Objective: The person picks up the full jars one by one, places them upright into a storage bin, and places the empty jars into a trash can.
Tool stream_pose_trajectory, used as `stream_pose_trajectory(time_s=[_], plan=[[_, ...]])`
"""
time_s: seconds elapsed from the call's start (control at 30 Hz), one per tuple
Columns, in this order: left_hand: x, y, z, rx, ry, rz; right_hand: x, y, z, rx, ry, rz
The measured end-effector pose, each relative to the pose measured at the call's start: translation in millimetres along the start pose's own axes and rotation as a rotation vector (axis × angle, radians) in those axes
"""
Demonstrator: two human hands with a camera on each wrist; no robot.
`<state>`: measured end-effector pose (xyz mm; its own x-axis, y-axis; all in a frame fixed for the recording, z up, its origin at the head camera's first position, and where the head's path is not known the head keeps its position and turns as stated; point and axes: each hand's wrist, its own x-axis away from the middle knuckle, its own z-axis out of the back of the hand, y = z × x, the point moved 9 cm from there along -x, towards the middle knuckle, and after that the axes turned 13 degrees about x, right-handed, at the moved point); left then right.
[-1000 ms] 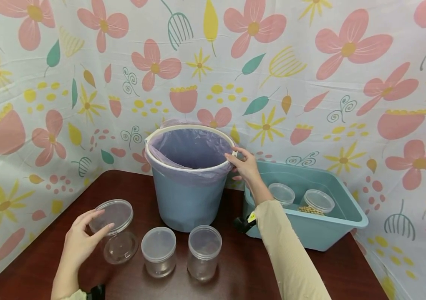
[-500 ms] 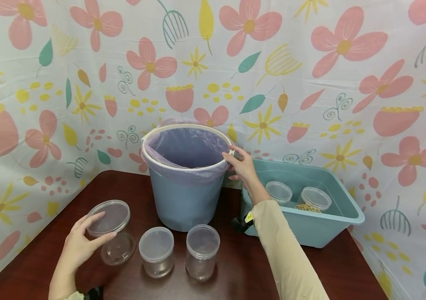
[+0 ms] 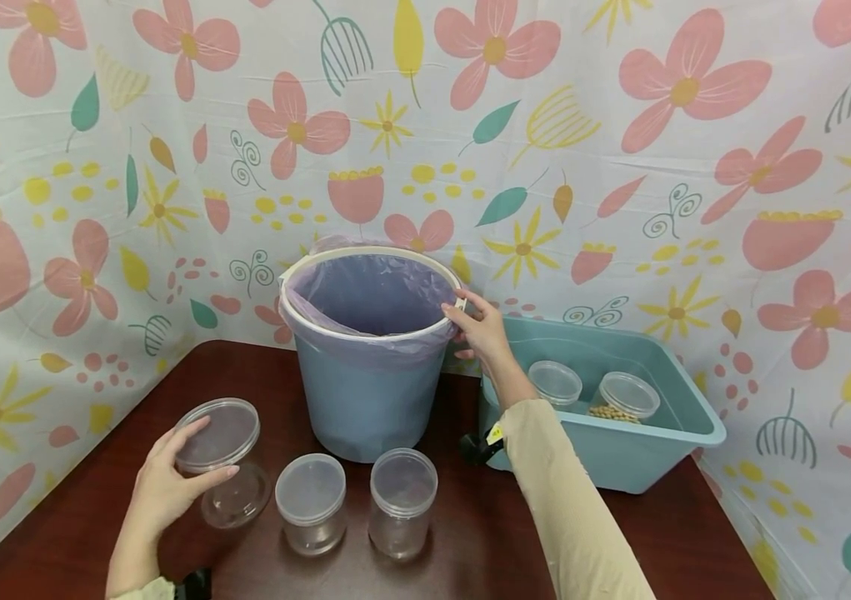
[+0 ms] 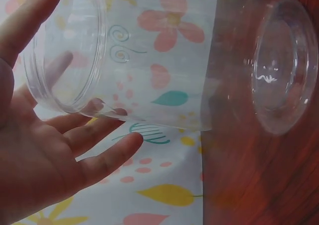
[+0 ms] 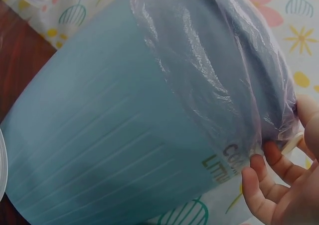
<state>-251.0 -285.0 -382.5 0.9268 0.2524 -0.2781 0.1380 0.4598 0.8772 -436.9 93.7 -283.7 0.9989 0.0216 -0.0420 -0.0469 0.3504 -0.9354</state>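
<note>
Down at seven o'clock on the dark wooden table [image 3: 95,500], the left hand [image 3: 162,487] curls thumb and fingers round the rim of a wide clear plastic jar with a lid [image 3: 224,462] — the grip sits just under the lid. That jar stands upright, its long axis vertical and its mouth pointing up; the wrist view shows fingers [image 4: 94,135] cupping its clear wall [image 4: 164,60]. At twelve o'clock stands the tall blue plastic bucket lined with a lilac bag [image 3: 368,358], also upright and open upward. The right hand [image 3: 479,332] grips its white rim at the three o'clock side, fingers [image 5: 261,185] curled under the bag's edge. The jar lies at about eight o'clock from the bucket, nearer the left hand — the right is well apart from it. Two smaller lidded clear jars [image 3: 357,500] stand between.
</note>
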Motion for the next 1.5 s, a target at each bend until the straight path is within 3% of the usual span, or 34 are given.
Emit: stream_pose_trajectory(time_s=[0.5,1.0,1.17,1.5], plan=[[-0.2,4.5,7.6,0.031,0.132,-0.024,1,0,-2,-0.016,0.016,-0.017],[-4.5,28.9,16.0,0.072,0.155,-0.035,1,2,-2,-0.041,0.032,-0.009],[-7.3,39.3,20.2,0.070,0.166,-0.008,2,1,-2,-0.045,0.032,0.001],[-12.8,67.2,39.5,0.107,0.254,0.056,1,3,-1,-0.056,0.034,0.000]])
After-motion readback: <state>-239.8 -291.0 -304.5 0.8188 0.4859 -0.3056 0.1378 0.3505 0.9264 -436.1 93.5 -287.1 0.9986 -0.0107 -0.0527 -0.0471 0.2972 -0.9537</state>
